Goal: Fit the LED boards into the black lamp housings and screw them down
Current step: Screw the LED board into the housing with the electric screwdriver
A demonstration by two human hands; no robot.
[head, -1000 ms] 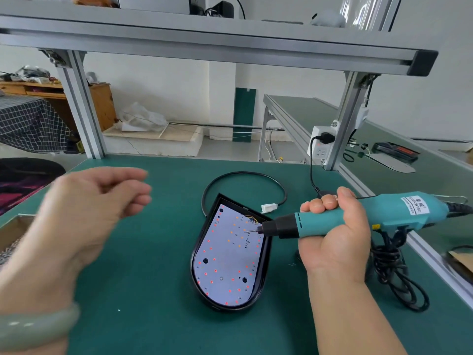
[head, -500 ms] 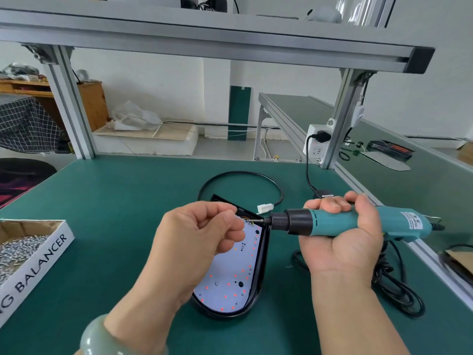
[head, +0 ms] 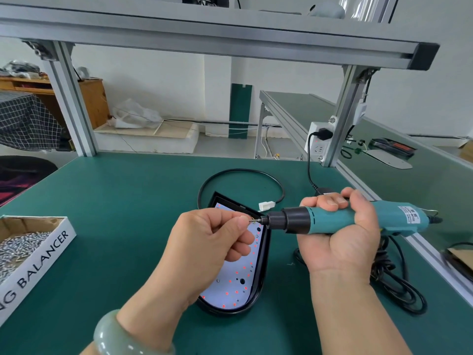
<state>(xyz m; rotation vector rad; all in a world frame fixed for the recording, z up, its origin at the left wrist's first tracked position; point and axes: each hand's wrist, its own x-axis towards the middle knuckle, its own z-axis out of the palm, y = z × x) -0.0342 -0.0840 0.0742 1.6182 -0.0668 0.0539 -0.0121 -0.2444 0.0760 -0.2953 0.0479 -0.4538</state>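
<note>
Screwdriver lies level, pointing left at the pinched screw

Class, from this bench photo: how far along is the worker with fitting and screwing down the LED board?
Done: the white LED board sits inside the black D-shaped lamp housing. In hand: the left hand pinches a small silver screw onto the tip of the teal electric screwdriver gripped by the right hand. Left: driving that screw into the board; how many more is unclear.

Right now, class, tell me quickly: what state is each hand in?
Left hand: closed, pinching a small metal screw.
Right hand: closed, gripping the teal electric screwdriver.
</note>
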